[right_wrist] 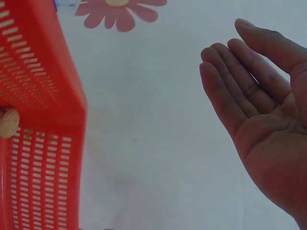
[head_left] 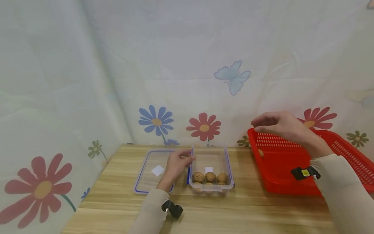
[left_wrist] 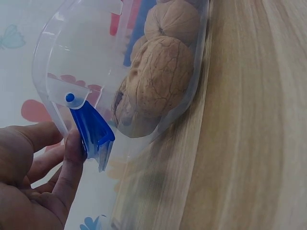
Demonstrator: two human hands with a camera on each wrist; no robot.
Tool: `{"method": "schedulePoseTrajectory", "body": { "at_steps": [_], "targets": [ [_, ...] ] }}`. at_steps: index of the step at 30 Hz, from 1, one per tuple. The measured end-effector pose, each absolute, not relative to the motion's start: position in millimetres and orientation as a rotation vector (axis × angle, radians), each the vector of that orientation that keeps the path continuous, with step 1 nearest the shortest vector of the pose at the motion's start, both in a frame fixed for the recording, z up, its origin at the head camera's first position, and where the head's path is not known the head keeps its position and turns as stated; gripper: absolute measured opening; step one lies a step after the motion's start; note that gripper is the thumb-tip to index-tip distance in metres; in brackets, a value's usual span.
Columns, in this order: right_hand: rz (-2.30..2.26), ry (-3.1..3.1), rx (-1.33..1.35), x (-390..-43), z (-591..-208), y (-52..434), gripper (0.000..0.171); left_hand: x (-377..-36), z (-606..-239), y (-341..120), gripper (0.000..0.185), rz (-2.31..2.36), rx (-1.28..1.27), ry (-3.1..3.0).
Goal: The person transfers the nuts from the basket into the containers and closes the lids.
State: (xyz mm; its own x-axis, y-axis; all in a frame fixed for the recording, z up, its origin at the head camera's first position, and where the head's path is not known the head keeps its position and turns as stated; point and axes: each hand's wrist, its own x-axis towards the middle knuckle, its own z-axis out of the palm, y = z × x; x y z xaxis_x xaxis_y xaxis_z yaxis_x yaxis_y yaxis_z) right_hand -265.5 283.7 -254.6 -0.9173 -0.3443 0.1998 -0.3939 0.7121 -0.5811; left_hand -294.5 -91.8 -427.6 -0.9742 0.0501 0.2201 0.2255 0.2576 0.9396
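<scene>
Resting at the left rim of the clear container (head_left: 211, 169), the left hand (head_left: 176, 165) has its fingertips against the blue clasp (left_wrist: 92, 129) on that side; the left-wrist view shows a finger (left_wrist: 72, 158) touching the clasp, fingers lightly curled. Whether they actually pinch the clasp cannot be told.

Container stands on the wooden table (head_left: 233, 211), near centre, holding several walnuts (head_left: 210, 177) bunched at its near end. Its lid (head_left: 152, 171) lies flat on the table just left of it, partly under the left hand.

Right hand (head_left: 280, 125) hovers above the far left corner of the red basket (head_left: 292, 178), palm empty, fingers relaxed and nearly straight per the right-wrist view (right_wrist: 259, 110). It holds nothing.

One walnut (head_left: 260, 152) lies inside the basket against its left wall, below the right hand and apart from it; seen also through the slots (right_wrist: 8, 123). Basket sits right of the container, well apart from the left hand.
</scene>
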Motion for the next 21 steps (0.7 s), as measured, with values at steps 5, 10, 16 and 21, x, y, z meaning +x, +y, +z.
{"method": "schedulePoseTrajectory", "body": {
  "at_steps": [5, 10, 16, 21],
  "targets": [
    [1.001, -2.855, 0.570, -278, -257, 296, 0.051, -295, -427, -91, 0.034, -1.813, -0.264, -2.365],
    [1.048, -2.888, 0.519, -292, -264, 303, 0.054, -294, -427, -91, 0.034, -1.809, -0.264, -2.364],
    [1.079, -2.924, 0.510, -308, -275, 312, 0.050, -294, -426, -92, 0.034, -1.811, -0.264, -2.364],
    [1.082, -2.946, 0.511, -320, -289, 320, 0.046, -295, -426, -91, 0.035, -1.835, -0.261, -2.356]
  ]
}}
